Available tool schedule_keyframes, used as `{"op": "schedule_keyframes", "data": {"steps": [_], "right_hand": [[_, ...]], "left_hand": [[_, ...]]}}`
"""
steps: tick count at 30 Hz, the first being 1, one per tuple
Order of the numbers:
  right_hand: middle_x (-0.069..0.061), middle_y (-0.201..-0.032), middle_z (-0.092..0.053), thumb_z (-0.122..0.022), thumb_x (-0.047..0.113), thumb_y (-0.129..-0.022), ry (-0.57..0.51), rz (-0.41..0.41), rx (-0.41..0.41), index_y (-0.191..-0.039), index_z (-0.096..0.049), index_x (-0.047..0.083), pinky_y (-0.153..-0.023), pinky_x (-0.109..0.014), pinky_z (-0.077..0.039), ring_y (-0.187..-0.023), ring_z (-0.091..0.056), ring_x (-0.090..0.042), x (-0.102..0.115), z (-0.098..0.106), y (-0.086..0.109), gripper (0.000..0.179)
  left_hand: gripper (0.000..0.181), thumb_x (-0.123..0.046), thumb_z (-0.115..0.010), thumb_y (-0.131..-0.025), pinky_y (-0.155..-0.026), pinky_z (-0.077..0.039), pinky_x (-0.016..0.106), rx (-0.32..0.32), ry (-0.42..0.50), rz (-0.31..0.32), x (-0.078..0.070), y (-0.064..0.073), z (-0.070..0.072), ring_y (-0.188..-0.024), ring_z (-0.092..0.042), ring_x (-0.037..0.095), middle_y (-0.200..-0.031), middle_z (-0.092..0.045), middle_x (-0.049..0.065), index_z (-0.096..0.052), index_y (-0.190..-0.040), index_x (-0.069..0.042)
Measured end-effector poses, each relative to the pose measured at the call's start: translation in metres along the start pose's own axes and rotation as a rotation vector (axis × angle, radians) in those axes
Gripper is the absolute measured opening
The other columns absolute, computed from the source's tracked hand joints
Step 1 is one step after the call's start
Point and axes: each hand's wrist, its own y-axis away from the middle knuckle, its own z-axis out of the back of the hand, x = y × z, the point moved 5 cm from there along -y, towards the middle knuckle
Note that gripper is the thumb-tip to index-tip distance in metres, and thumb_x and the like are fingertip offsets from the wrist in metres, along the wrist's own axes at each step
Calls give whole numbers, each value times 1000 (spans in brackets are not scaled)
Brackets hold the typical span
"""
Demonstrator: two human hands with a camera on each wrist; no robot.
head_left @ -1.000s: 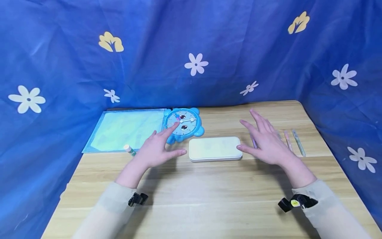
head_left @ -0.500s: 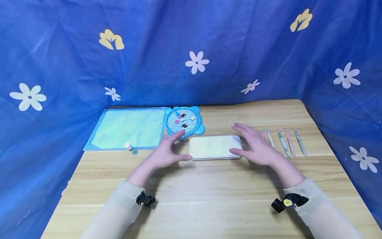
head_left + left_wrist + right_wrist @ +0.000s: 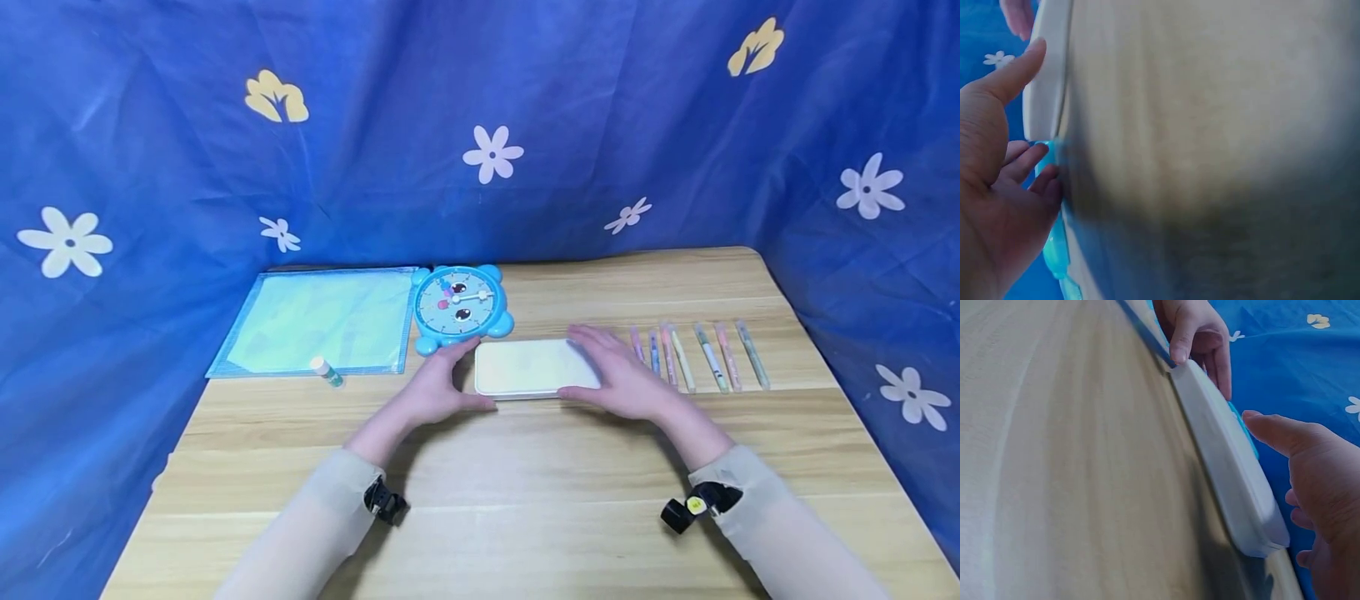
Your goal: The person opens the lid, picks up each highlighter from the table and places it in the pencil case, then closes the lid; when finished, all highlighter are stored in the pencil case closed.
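Note:
A white rectangular case (image 3: 525, 368) with rounded corners lies on the wooden table between the two hands. My left hand (image 3: 437, 390) is at its left end, thumb tip right at the front edge and fingers near the back corner. In the left wrist view, its thumb (image 3: 1025, 65) overlaps the case's side (image 3: 1050, 81) and the other fingers are loosely bent. My right hand (image 3: 618, 379) spreads around the right end, fingers behind and thumb at the front. In the right wrist view, the right thumb (image 3: 1275, 430) stands apart from the case (image 3: 1229, 462).
A blue bear-faced toy clock (image 3: 461, 312) lies just behind the case. To its left is a blue mesh-edged pouch (image 3: 322, 325), with a small white-capped glue stick (image 3: 327, 372) at its front edge. Several slim pens (image 3: 711, 358) lie to the right. A blue flowered cloth (image 3: 555, 108) hangs behind.
Both hands have come down and inward to the ends of the case, left hand moving right, right hand moving left. The pens have come fully into view.

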Motion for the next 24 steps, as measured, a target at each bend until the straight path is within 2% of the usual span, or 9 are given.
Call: {"op": "schedule_keyframes", "data": {"steps": [7,13,19,24], "right_hand": [[-15,-166,-39,-78,65,-88,67,18,14,-160,-42,2,-127,-58,-14,-154,-32,-35,1,-15,-3,102],[-14,-166,-40,-77,65,-89,115,7,5,-160,-44,2,-128,-56,-12,-154,-32,-33,-1,-25,-5,101],[-13,-164,-42,-77,66,-88,141,6,-15,-160,-44,1,-127,-55,-15,-153,-34,-34,-2,-28,-9,103],[-15,-163,-44,-77,68,-87,166,27,-24,-159,-45,-1,-127,-53,-19,-152,-36,-35,-2,-29,-11,104]], "left_hand": [[114,-39,-99,-73,-123,-27,52,-28,-42,24,7,0,-9,-151,-34,36,-164,-41,17,-39,-164,-7],[114,-39,-100,-72,-122,-29,55,-48,-34,10,5,-2,-12,-148,-36,37,-162,-42,19,-39,-164,-6],[112,-37,-100,-73,-123,-27,52,-51,-8,18,5,-3,-11,-148,-37,35,-163,-43,17,-41,-163,-6],[110,-36,-100,-74,-123,-27,50,-53,-6,-5,5,-3,-11,-148,-38,34,-162,-45,14,-42,-162,-5]]}}
